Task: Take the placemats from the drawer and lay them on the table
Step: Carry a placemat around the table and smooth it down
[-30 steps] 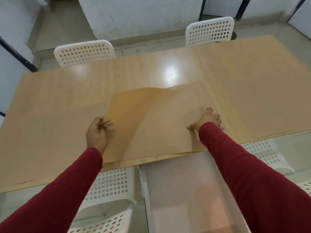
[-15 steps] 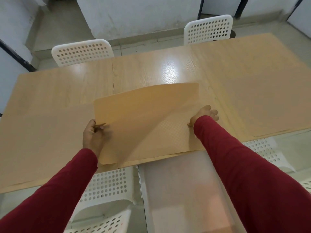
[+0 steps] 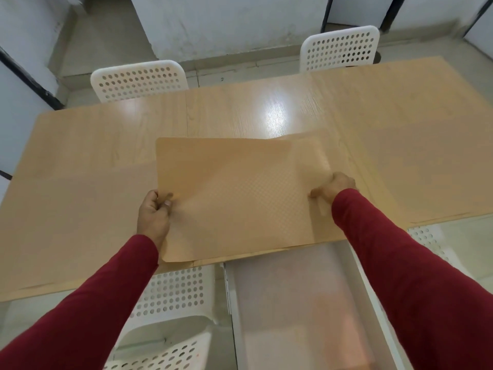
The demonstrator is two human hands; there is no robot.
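Note:
A tan, finely textured placemat [image 3: 240,198] is held flat just above the wooden table [image 3: 240,113], near its front edge. My left hand [image 3: 153,214] pinches the mat's left edge, thumb on top. My right hand [image 3: 334,189] grips its right edge. A second mat [image 3: 338,156] of the same colour seems to lie under it, showing past the right side. One more placemat [image 3: 426,156] lies flat on the table's right part and another [image 3: 80,222] on its left part. The white drawer [image 3: 293,303] stands open below the table edge, between my arms.
Two white perforated chairs stand at the far side, one [image 3: 138,80] at the left and one [image 3: 338,49] at the right. Another white chair [image 3: 173,303] sits under the near edge at my left, and part of a further chair [image 3: 426,236] at my right.
The mat's left side, curled upward a second ago, has flattened out. The mat has lifted and shifted slightly left with both hands holding its edges.

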